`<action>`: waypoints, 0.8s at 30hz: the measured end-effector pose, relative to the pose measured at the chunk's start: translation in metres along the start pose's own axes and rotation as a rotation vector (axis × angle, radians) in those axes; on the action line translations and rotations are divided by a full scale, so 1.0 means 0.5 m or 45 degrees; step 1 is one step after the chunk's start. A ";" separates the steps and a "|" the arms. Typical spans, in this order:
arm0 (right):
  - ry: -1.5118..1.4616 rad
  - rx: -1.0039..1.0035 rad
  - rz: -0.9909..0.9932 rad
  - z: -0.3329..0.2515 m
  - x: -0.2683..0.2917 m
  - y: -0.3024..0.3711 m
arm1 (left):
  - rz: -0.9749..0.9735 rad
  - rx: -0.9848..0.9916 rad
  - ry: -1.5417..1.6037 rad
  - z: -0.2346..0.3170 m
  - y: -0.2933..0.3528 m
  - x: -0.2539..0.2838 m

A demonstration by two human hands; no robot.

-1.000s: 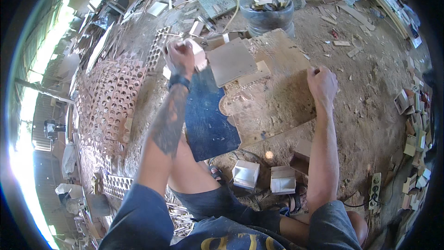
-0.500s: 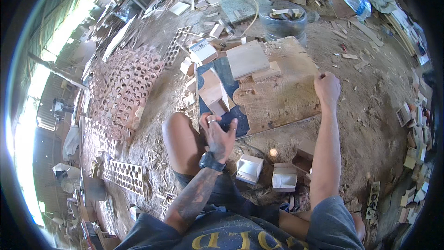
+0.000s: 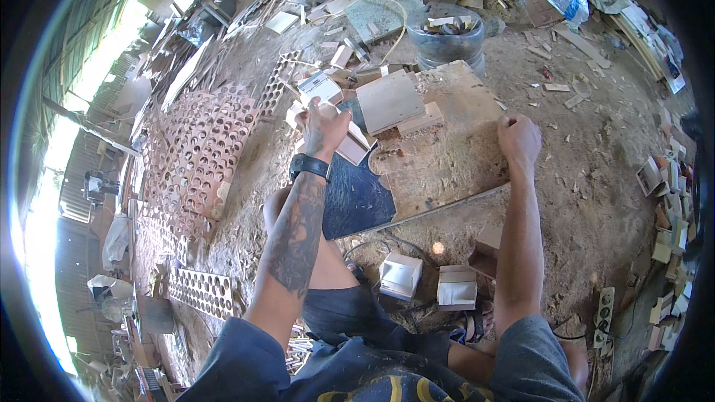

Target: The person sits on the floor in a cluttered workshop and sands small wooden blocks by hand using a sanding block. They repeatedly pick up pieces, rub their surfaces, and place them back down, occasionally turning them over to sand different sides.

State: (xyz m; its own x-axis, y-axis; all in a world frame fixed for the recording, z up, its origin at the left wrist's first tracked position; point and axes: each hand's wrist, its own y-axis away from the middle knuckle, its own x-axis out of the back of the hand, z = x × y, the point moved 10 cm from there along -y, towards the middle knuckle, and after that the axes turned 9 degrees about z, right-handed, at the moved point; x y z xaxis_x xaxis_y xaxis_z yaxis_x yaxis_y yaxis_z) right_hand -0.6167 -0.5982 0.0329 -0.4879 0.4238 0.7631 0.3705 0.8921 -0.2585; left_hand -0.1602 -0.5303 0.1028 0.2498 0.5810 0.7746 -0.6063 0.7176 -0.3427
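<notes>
A flat plywood board [image 3: 447, 156] lies in front of me on the ground, its left part covered by a dark sheet [image 3: 357, 197]. On this sheet is a small pale wooden box [image 3: 354, 150]. My left hand [image 3: 326, 132] is closed around its far end, thumb on the right; part of the box is hidden beneath the hand. Just beyond the fingertips sits a white box with a blue stripe [image 3: 320, 87]. At the board's right edge my right hand [image 3: 520, 138] forms a fist; what it holds, if anything, is hidden.
A pale wooden panel [image 3: 389, 100] rests on the board. Beyond stands a clear plastic tub [image 3: 447, 37] of scraps. Perforated sheets [image 3: 197, 152] lie at left. Near my legs are small white boxes [image 3: 400, 275]. Blocks [image 3: 663, 246] are piled far right.
My left hand has moved from the near end of the wooden box to its far end. The box has shifted slightly away from me. My right hand stays at the board's edge.
</notes>
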 end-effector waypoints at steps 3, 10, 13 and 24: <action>0.027 -0.006 0.019 0.000 0.000 -0.003 | -0.254 0.156 0.569 -0.030 -0.025 -0.081; 0.036 -0.013 0.028 -0.004 0.000 -0.004 | -0.128 -0.015 -0.047 0.029 -0.057 -0.068; 0.024 -0.021 0.018 0.000 -0.002 -0.007 | -0.222 -0.092 -0.221 0.063 -0.075 -0.086; 0.054 -0.033 0.092 -0.001 0.004 -0.001 | -0.086 -0.026 -0.043 -0.004 -0.156 -0.133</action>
State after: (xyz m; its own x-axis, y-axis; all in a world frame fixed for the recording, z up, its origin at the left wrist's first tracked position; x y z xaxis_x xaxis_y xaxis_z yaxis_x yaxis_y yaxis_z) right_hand -0.6171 -0.5978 0.0347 -0.4254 0.4791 0.7678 0.4242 0.8550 -0.2984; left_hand -0.1278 -0.6242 0.0771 0.2637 0.5179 0.8138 -0.5731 0.7627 -0.2997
